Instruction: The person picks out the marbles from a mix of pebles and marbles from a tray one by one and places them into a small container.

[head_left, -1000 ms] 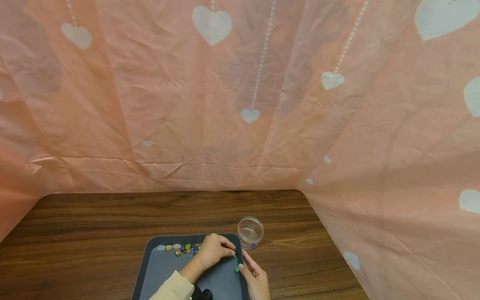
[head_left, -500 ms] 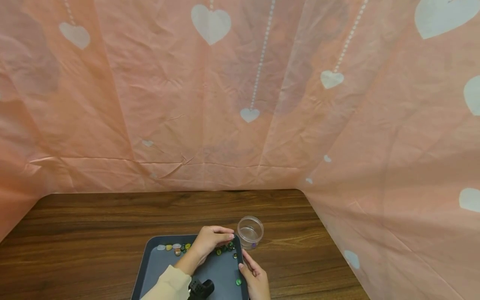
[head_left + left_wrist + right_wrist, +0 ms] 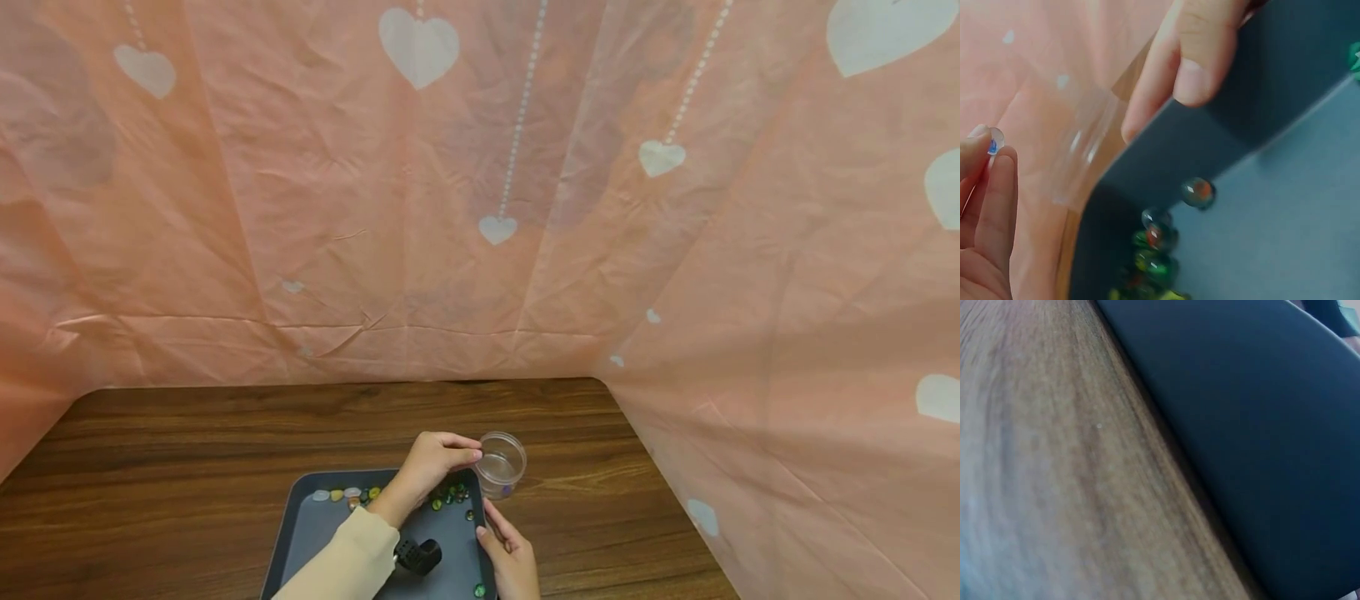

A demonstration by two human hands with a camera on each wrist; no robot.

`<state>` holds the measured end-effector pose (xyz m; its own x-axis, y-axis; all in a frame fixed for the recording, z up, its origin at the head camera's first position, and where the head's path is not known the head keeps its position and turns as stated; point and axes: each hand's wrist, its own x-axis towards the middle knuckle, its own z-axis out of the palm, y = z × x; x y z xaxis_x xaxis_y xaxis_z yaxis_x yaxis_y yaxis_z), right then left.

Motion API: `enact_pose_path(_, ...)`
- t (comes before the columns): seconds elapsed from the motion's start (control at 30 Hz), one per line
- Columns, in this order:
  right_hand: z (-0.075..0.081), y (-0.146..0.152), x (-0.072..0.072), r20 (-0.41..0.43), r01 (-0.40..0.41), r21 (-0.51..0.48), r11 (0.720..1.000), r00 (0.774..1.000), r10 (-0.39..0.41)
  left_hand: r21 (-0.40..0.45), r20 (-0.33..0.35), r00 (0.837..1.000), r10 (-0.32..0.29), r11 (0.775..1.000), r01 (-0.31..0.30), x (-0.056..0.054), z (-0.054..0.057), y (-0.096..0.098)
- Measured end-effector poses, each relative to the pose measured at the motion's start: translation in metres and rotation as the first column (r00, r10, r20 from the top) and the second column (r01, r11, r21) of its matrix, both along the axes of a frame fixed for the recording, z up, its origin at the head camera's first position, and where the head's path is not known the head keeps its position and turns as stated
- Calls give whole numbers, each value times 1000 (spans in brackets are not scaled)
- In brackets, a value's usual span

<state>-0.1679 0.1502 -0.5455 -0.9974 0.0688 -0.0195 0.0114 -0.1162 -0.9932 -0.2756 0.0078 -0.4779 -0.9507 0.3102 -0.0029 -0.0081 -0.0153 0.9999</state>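
Observation:
My left hand (image 3: 433, 460) pinches a clear marble (image 3: 996, 141) with a blue core between thumb and fingertips. It reaches over the tray's far right corner, its fingertips at the left rim of a clear round plastic jar (image 3: 502, 475). The dark grey tray (image 3: 300, 533) has its right edge gripped by my right hand (image 3: 516, 560), thumb over the rim and fingers outside. Several dark and green marbles (image 3: 1159, 265) bunch in the corner beneath my left hand. A greenish-orange marble (image 3: 1198, 192) sits near them, and a green marble (image 3: 479, 590) lies along the right wall.
Pale, yellow and other stones or marbles (image 3: 337, 495) line the tray's far wall, partly hidden by my left arm. A black wrist camera (image 3: 420, 557) hangs over the tray. Pink heart-print cloth (image 3: 420, 275) encloses the wooden table (image 3: 225, 433) at the back and sides.
My left hand has lifted from the tray's far right corner and moved up and right to the jar's rim. A green marble has rolled nearer along the right wall. My right hand stays put.

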Motion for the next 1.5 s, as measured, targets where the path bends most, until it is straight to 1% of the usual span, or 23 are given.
enact_pose_path(0.03,0,0,0,-6,-1,3,1000,1000,1,-10,-17,1000,-1,1000,1,-2,2,3)
enact_pose_path(0.1,0,0,0,-16,-3,0,1000,1000,3,-56,-63,998,-2,998,-1,-5,6,8)
enact_pose_path(0.17,-1,-1,0,-29,-5,5,1000,1000,5,-130,-127,992,-2,991,-14,-7,10,13)
enact_pose_path(0.3,0,-1,0,-38,0,13,1000,999,0,-281,-243,970,-15,958,-56,-11,13,21)
enact_pose_path(0.43,0,-1,-1,-38,8,22,1000,999,-8,-370,-293,955,-47,927,-68,-11,14,28)
enact_pose_path(0.47,1,-1,-1,-43,7,22,1000,999,-6,-396,-311,948,-59,915,-73,-11,14,30)
enact_pose_path(0.53,1,-1,-1,-46,6,14,1000,999,-6,-465,-359,929,-92,880,-92,-9,15,33)
enact_pose_path(0.67,2,-2,0,-56,8,7,1000,998,-8,-584,-456,872,-178,800,-142,-6,17,38)
enact_pose_path(0.7,2,-2,0,-57,9,11,1000,998,-9,-602,-469,861,-195,785,-150,-5,17,39)
enact_pose_path(0.77,2,-2,-1,-59,6,14,1000,998,-5,-618,-482,849,-217,771,-153,-3,18,40)
enact_pose_path(0.8,2,-2,-1,-57,4,12,1000,998,-3,-622,-485,845,-224,768,-154,-3,18,41)
enact_pose_path(0.87,2,-1,-1,-64,-1,18,1000,998,2,-626,-486,844,-228,764,-154,-2,18,41)
enact_pose_path(1.0,3,-1,-1,-66,-2,11,1000,998,3,-629,-483,846,-229,762,-153,-2,18,43)
enact_pose_path(1.1,3,-1,-1,-74,-2,21,1000,997,3,-636,-489,839,-239,756,-155,-3,17,43)
enact_pose_path(1.23,3,0,-1,-66,-1,14,1000,998,2,-642,-495,831,-253,751,-154,-4,14,43)
enact_pose_path(1.3,3,0,-1,-64,-3,6,1000,998,3,-639,-496,831,-252,754,-153,-4,14,43)
enact_pose_path(1.4,2,-1,0,-72,-5,-2,1000,997,5,-617,-499,835,-232,772,-154,-4,14,41)
enact_pose_path(1.43,2,-1,0,-78,-7,-3,1000,997,7,-605,-499,838,-221,781,-154,-4,14,40)
enact_pose_path(1.5,2,-1,0,-92,-9,4,1000,996,9,-571,-493,848,-193,808,-148,-4,14,38)
